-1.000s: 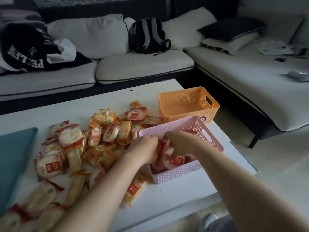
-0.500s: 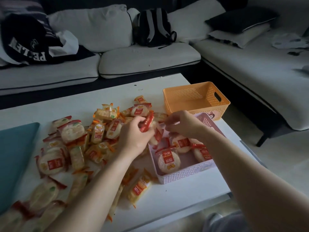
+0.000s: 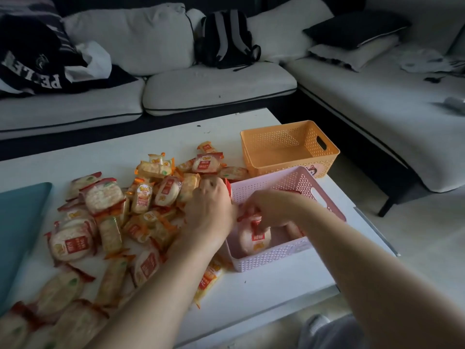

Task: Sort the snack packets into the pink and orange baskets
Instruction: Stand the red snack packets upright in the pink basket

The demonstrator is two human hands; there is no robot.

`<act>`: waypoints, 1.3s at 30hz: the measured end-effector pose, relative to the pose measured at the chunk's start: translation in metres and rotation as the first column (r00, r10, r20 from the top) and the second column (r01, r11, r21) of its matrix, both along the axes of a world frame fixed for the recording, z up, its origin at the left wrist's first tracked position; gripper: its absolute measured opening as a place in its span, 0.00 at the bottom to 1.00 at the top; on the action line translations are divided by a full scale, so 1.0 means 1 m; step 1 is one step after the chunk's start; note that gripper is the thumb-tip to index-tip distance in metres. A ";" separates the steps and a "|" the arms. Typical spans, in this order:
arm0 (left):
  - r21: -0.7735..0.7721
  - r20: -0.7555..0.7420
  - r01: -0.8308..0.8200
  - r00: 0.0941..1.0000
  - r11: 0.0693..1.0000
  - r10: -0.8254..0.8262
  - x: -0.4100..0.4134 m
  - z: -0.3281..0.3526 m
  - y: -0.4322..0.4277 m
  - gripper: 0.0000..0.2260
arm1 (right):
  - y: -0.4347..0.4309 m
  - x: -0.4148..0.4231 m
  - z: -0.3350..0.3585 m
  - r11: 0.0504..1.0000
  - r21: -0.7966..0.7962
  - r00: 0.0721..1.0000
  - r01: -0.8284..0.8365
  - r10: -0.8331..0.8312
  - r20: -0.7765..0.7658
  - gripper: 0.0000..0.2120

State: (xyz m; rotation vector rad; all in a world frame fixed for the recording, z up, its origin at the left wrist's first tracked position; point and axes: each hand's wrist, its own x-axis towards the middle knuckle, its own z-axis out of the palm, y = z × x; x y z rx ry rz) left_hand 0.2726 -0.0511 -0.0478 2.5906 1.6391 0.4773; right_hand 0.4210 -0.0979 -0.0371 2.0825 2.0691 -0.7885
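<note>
Head view: right hand (image 3: 270, 210) reaches into the pink basket (image 3: 266, 258), fingers pinching a round packet (image 3: 254, 238), likely laying it down. Left hand (image 3: 210, 205) curls around a red packet (image 3: 228, 188) at the pile (image 3: 141, 210) just beside, probably readying the next. Orange basket (image 3: 274, 137) behind shows none.

1 head-worn wide-angle view, aimed forward and down.

The camera sits above the near edge of the white table (image 3: 264, 285), close over both forearms. The left hand (image 3: 208, 205) and right hand (image 3: 269, 210) fall near mid-frame, snack packets (image 3: 105, 197) to the left, the pink basket (image 3: 271, 255) and orange basket (image 3: 276, 147) right of centre, and a sofa (image 3: 214, 86) lies across the far side.
</note>
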 end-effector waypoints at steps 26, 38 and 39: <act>-0.128 0.108 0.404 0.914 0.906 -0.392 -0.034 -0.008 0.012 0.11 | -0.003 0.014 -0.006 0.840 0.385 0.908 0.382 -0.264 -0.326 0.12; -0.229 0.123 0.372 0.928 0.900 -0.352 -0.033 -0.004 0.018 0.10 | -0.010 0.018 -0.036 0.990 0.141 0.940 0.022 -0.068 0.333 0.39; -0.232 0.124 0.371 0.928 0.899 -0.351 -0.033 -0.004 0.018 0.10 | -0.009 0.021 -0.034 0.989 0.140 0.951 0.040 -0.081 0.298 0.40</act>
